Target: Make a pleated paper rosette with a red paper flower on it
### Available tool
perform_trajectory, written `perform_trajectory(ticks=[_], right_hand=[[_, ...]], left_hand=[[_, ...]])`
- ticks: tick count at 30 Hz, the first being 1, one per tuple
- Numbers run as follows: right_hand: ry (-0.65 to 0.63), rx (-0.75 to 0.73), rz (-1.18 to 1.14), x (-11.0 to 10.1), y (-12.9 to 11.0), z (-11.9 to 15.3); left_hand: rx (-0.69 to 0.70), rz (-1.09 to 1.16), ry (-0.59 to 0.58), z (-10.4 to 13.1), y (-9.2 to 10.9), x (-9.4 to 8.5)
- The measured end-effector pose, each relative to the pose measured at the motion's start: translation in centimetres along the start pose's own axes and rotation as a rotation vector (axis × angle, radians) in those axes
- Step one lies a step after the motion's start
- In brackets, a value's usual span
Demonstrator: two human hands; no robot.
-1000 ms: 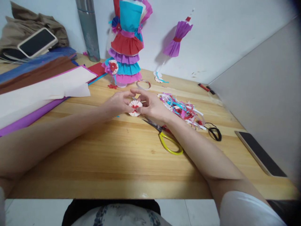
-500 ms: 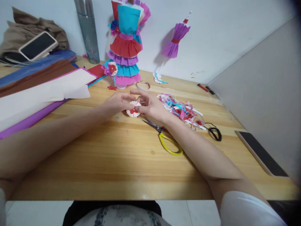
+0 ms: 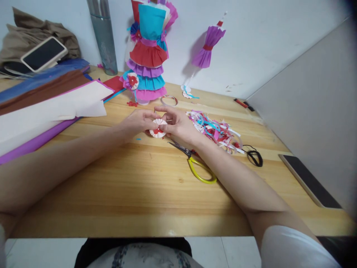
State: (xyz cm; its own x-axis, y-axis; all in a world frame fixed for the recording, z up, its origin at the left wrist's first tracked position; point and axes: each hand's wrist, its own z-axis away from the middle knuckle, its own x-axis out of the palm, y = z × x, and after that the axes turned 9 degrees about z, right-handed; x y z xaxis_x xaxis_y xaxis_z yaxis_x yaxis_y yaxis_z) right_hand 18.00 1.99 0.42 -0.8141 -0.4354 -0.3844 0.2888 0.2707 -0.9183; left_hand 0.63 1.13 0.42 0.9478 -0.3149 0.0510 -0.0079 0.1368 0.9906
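Note:
A small round pleated white paper rosette with a red centre is held above the table, between both hands. My left hand pinches its left and upper edge. From the right, my right hand grips it, with the thumb pressed on the red centre. Scissors with yellow handles lie just below my right wrist, partly hidden by it. Behind the hands stands a tiered paper dress in blue, red, purple and pink, bearing a similar rosette at its lower left.
A heap of paper scraps lies right of my right hand, near a black cord and a dark phone. Paper sheets cover the left side. A bottle, tape ring and purple paper umbrella are farther back.

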Motion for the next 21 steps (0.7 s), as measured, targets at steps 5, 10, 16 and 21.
perform_trajectory(ticks=[5,10,16,21], right_hand=[[-0.013,0.002,-0.005,-0.1,0.2,0.0],[-0.025,0.013,-0.066,-0.7,0.2,-0.3],[0.345,-0.196,0.332,-0.8,0.5,-0.1],[0.374,-0.516,0.718,-0.4,0.4,0.8]], left_hand=[[-0.017,0.021,0.000,0.1,0.0,0.2],[-0.037,0.068,0.039,0.2,-0.1,0.4],[-0.002,0.211,0.146,0.3,0.2,0.6],[0.008,0.296,0.176,0.7,0.8,0.8]])
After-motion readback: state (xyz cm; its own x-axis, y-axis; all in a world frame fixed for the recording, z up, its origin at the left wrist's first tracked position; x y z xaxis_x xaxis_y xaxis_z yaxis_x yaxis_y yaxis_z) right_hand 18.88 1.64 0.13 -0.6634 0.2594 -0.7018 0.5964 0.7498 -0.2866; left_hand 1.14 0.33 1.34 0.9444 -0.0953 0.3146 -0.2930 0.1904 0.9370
